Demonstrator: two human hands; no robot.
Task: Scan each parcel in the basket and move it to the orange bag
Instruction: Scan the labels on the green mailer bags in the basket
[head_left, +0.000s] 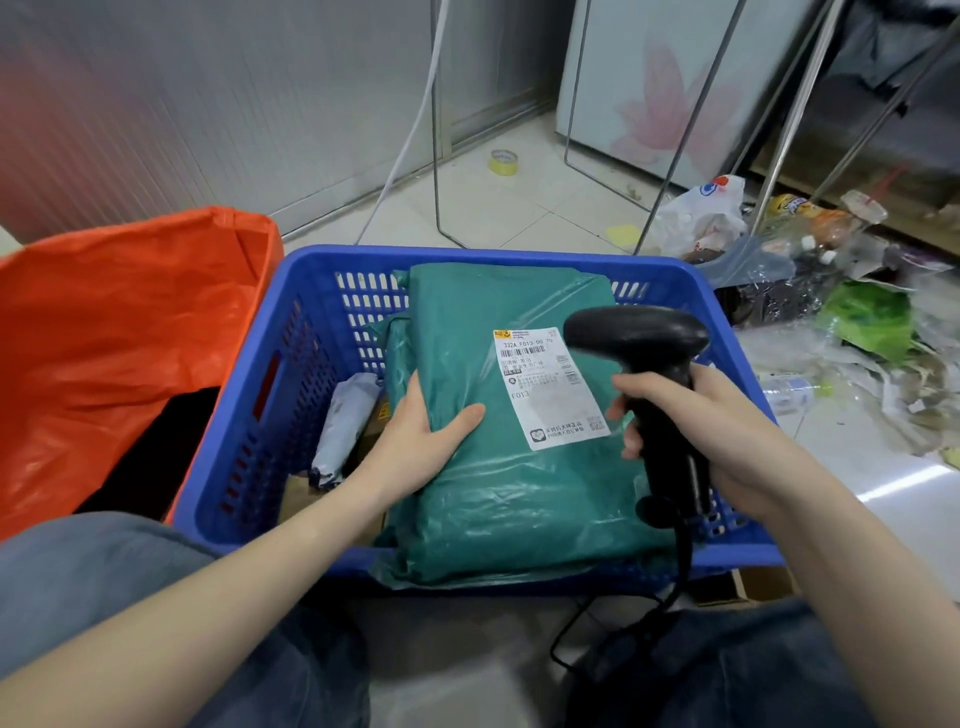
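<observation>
Head view: pale tiled floor (519, 218), grey panelled wall (208, 104), plastic litter (831, 312) at right. Blue basket (249, 415) sits beside the orange bag (119, 338). Left hand (426, 431) grips the green parcel (509, 467) in the basket; right hand (706, 431) clasps a black scanner (639, 338) near its label (545, 384).

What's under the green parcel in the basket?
Beside the green parcel a grey parcel leans on the basket wall, and brown cardboard shows at its lower left edge. Anything directly beneath is covered.
</observation>
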